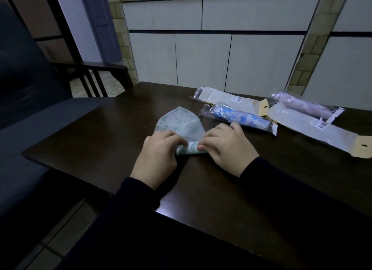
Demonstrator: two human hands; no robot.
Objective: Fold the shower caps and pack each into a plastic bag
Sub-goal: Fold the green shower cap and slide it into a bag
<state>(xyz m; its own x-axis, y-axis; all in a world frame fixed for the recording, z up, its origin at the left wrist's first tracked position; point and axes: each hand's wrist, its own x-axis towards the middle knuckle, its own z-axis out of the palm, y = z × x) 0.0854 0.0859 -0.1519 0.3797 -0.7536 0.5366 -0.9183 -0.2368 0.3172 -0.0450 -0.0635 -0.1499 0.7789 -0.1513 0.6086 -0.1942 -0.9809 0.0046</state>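
Note:
A pale shower cap with a green flower print (180, 123) lies flat on the dark wooden table (96, 136), its near edge rolled into a tube. My left hand (159, 157) grips the left end of that roll. My right hand (225, 146) pinches the right end, fingertips on the fabric. Behind my right hand lies a plastic bag holding a rolled blue-patterned cap (239, 117). A bag with a rolled pink cap (306, 104) rests further right. Two flat bags with card headers, one at the back (227, 98) and one at the right (326, 128), lie beside them.
A dark wooden chair (96, 72) stands beyond the table's far left corner. A dark sofa or seat (30, 108) fills the left side. A tiled wall (221, 48) runs right behind the table. The table's left edge is close to my left hand.

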